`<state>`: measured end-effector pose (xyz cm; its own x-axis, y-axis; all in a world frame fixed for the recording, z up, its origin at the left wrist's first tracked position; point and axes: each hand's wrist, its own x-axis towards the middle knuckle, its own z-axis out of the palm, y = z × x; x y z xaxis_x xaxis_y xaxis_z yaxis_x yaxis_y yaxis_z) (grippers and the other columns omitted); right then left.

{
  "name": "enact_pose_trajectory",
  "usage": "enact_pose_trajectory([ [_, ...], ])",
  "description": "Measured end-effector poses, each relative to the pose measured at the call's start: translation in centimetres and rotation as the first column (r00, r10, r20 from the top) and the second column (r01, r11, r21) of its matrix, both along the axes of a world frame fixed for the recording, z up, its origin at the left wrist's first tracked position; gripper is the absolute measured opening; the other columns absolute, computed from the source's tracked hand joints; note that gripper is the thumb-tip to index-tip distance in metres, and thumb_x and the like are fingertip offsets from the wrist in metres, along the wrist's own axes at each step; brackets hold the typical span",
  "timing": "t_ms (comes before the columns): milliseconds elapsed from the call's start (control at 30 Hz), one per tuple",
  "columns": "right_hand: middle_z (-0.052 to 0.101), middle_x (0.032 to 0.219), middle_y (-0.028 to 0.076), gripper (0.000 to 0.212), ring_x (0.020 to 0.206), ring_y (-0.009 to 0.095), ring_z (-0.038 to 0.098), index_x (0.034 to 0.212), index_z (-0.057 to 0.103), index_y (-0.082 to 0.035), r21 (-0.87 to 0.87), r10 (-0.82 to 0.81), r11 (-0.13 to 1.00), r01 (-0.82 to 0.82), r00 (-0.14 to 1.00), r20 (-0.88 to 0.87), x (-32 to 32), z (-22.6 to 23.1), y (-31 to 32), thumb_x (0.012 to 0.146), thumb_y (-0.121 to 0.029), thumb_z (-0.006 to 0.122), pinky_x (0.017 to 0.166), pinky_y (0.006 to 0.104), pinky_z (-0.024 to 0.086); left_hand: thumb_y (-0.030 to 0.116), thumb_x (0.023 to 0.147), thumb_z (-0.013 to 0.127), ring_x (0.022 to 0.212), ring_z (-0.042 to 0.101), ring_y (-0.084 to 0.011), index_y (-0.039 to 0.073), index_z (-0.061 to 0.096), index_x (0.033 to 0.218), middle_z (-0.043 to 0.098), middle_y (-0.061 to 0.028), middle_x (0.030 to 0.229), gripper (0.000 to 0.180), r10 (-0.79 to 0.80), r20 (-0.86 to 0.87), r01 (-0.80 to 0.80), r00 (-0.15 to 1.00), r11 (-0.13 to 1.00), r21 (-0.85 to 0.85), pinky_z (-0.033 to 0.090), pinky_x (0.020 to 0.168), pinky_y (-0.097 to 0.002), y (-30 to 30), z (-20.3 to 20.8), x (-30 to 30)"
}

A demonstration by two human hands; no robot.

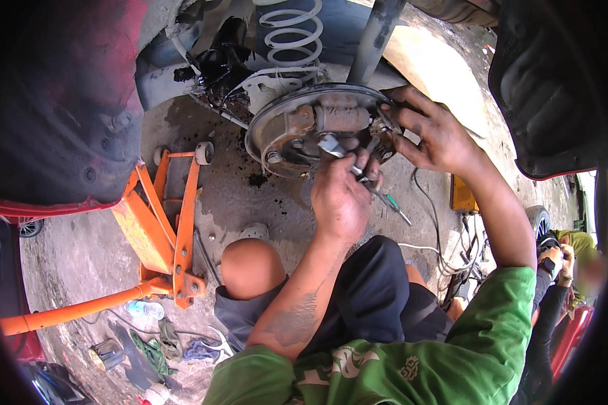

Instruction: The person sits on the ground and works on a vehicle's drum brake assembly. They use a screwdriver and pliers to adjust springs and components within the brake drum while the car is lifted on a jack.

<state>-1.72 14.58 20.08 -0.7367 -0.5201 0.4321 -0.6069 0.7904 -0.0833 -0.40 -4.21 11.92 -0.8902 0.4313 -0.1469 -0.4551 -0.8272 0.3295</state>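
In front of me is a rusty brake assembly [294,128] with a round backing plate, a ribbed cylindrical part [342,117] and a coil spring at its lower edge. My left hand [341,202] is closed around a slim metal tool with a silver head [331,145], its head against the assembly's lower middle; its exact kind is unclear. My right hand [439,138] reaches round the assembly's right edge, thumb and fingers gripping small metal parts there. A green-handled screwdriver-like tool [393,202] shows just beyond my left hand; whether I hold it is unclear.
An orange floor jack [159,236] stands at the left, its long handle slanting toward me. A white coil spring [290,34] and a strut [377,40] rise behind the brake. Cables [446,263], rags [152,354] and a bottle [145,310] lie about. Another person [577,250] is at far right.
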Motion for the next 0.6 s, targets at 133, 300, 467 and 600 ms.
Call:
enact_pose_trajectory([
  [133,0.057,0.113,0.014,0.038,0.087,0.035,0.064,0.106,0.064,-0.002,0.007,0.003,1.000,-0.003,1.000,-0.021,0.0,0.0,-0.1,0.070,-0.007,0.073,0.071,0.0409,0.054,0.021,0.093,0.051,0.092,0.051,-0.0218,0.009,0.053,0.113,0.054,-0.0045,0.098,0.023,0.145,-0.094,-0.144,0.985,0.989,0.016,0.040,0.085,-0.0412,0.4,-0.4,-0.8],
  [300,0.058,0.113,0.016,0.037,0.088,0.036,0.065,0.105,0.064,0.000,0.019,0.008,1.000,-0.008,1.000,-0.013,-0.1,0.2,-0.1,0.069,-0.007,0.074,0.071,0.0413,0.055,0.021,0.093,0.049,0.093,0.051,-0.0221,0.009,0.052,0.112,0.054,-0.0048,0.099,0.023,0.142,-0.035,-0.140,0.989,0.989,0.055,0.041,0.086,-0.0423,1.0,-0.6,-1.6],
  [467,0.058,0.113,0.017,0.039,0.089,0.036,0.065,0.106,0.063,0.001,-0.005,0.052,0.999,-0.053,0.998,-0.026,-0.1,0.3,-0.2,0.069,-0.005,0.074,0.073,0.0411,0.055,0.021,0.094,0.047,0.093,0.050,-0.0219,0.008,0.052,0.110,0.054,-0.0051,0.101,0.021,0.164,-0.012,-0.164,0.986,0.986,0.006,0.041,0.085,-0.0423,1.0,-0.3,-1.5],
  [600,0.058,0.113,0.018,0.039,0.089,0.036,0.065,0.106,0.063,0.001,0.010,0.039,0.999,-0.039,0.999,-0.006,-0.1,0.4,-0.1,0.069,-0.005,0.074,0.073,0.0410,0.055,0.019,0.093,0.046,0.090,0.051,-0.0215,0.008,0.052,0.109,0.054,-0.0054,0.100,0.021,0.136,0.070,-0.135,0.988,0.991,-0.016,0.041,0.083,-0.0421,0.6,0.4,-1.8],
])
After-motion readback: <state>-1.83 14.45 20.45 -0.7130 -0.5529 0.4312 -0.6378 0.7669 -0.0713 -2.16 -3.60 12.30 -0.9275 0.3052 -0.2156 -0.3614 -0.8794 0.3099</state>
